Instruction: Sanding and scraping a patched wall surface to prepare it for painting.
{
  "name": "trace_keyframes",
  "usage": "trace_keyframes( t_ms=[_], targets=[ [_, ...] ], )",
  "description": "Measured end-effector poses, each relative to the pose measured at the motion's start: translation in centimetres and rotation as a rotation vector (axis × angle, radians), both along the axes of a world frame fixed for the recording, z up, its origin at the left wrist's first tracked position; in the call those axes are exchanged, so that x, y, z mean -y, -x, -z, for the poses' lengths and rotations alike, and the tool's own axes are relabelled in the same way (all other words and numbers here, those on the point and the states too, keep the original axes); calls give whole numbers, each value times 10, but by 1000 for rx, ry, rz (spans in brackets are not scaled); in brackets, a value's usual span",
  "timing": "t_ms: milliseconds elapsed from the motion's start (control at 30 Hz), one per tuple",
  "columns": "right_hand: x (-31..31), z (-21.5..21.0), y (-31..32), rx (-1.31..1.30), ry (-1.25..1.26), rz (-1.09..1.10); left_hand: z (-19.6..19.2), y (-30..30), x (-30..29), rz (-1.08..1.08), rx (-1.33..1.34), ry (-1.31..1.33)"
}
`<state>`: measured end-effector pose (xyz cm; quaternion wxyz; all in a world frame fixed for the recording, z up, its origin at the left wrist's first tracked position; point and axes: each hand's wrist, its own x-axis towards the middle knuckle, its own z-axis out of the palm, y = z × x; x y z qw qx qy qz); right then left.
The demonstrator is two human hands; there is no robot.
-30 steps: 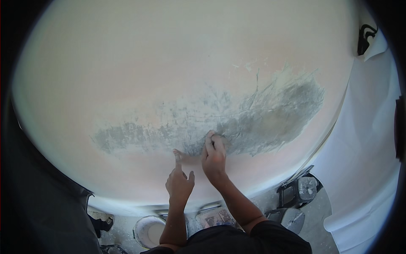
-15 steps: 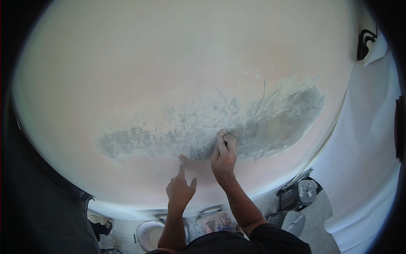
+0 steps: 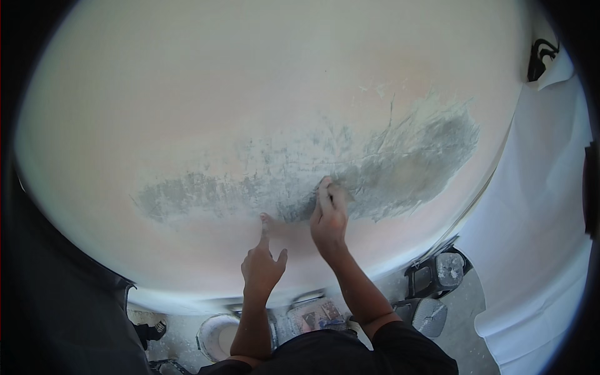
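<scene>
A large, smooth, curved pale panel [image 3: 206,81] spreads before me, with a rough grey patch [image 3: 406,169] scratched and streaked across its lower middle. On the middle of that patch, my right hand [image 3: 329,215] is closed on a small thin greyish piece [image 3: 345,192], pressed to the surface; its exact kind is hard to make out. My left hand [image 3: 262,259] holds nothing. Its index finger points up and touches the panel at the patch's lower edge, the thumb stands apart, and the other fingers are curled.
Below the panel are a white bucket [image 3: 217,334], a box or tray with printed sides [image 3: 312,314] and black stools with dusty tops [image 3: 450,269]. White sheeting [image 3: 531,206] hangs at the right, dark cloth [image 3: 69,294] at the left. A person's shoe [image 3: 160,329] shows at lower left.
The whole view has shifted slightly, so the panel and floor things sit a little higher. Both hands keep nearly the same places on the panel, the right still holding the thin piece.
</scene>
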<state>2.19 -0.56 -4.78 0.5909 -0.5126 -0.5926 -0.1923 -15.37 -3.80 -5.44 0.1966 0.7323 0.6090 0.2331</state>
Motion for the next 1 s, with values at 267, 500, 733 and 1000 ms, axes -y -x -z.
trace_keyframes(
  t_ms=[267, 500, 733, 1000],
  targets=[
    [-3, 7, -1, 54, -11, 3, -2, 0, 1, 18, 0, 12],
    [-4, 32, 1, 137, -25, 13, -2, -2, 4, -3, 29, 26],
    [-8, 32, -3, 72, -61, 6, -5, 2, 3, 28, 63, 18],
    [-8, 33, -12, 166, -119, 38, -1, 6, -1, 28, 57, -6]
  ],
)
